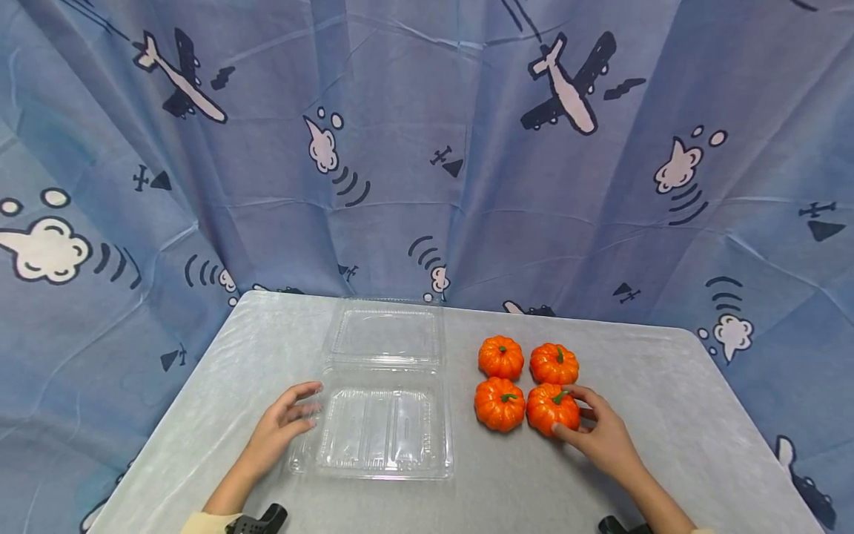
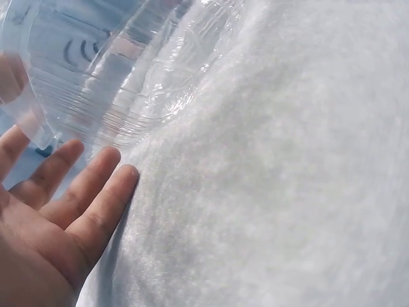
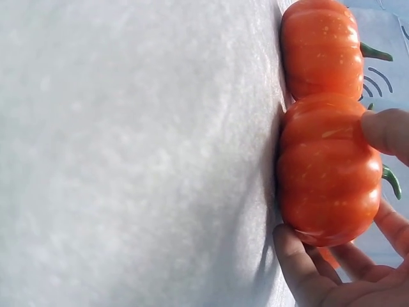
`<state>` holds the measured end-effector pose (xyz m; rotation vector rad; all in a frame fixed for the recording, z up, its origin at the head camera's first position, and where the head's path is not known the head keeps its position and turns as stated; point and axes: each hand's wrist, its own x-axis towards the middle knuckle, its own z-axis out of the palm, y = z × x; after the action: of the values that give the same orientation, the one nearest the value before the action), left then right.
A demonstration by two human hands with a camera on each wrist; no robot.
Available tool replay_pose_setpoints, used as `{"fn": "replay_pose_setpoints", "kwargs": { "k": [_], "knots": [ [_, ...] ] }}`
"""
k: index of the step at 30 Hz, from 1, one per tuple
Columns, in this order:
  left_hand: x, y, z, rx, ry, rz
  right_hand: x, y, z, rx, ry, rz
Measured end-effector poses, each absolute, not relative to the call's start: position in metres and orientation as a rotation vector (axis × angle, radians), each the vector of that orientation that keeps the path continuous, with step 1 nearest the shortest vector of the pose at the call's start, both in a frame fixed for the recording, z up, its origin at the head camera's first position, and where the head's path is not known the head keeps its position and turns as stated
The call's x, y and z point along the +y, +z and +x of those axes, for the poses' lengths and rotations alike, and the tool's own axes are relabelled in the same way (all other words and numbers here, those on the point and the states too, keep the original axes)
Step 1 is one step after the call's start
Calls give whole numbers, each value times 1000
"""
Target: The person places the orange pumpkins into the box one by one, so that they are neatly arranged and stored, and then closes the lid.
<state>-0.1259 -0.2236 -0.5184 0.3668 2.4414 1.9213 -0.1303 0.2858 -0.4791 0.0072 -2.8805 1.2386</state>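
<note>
Right hand (image 1: pixel 603 436) gripping a pumpkin (image 1: pixel 548 409), left hand (image 1: pixel 276 426) loose by a clear box (image 1: pixel 373 474); pale surface (image 1: pixel 527 489), blue plane-print curtain (image 1: pixel 400 185) behind.

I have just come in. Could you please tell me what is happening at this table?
A person's right hand holds the front right pumpkin, with thumb and fingers around it. The other three pumpkins sit close by on the table. The left hand is open at the left edge of a clear plastic box, perhaps touching it. The box's lid lies folded back, and all four pumpkins are outside.
</note>
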Motion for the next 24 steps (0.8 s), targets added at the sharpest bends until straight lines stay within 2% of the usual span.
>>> {"fn": "replay_pose_setpoints", "kwargs": {
  "k": [11, 24],
  "knots": [
    [-221, -517, -126, 2438, 1912, 315, 288, -480, -125, -2855, 1254, 8],
    [-218, -513, -126, 2466, 1891, 272, 292, -455, -119, -2829, 1206, 28]
  ]
}}
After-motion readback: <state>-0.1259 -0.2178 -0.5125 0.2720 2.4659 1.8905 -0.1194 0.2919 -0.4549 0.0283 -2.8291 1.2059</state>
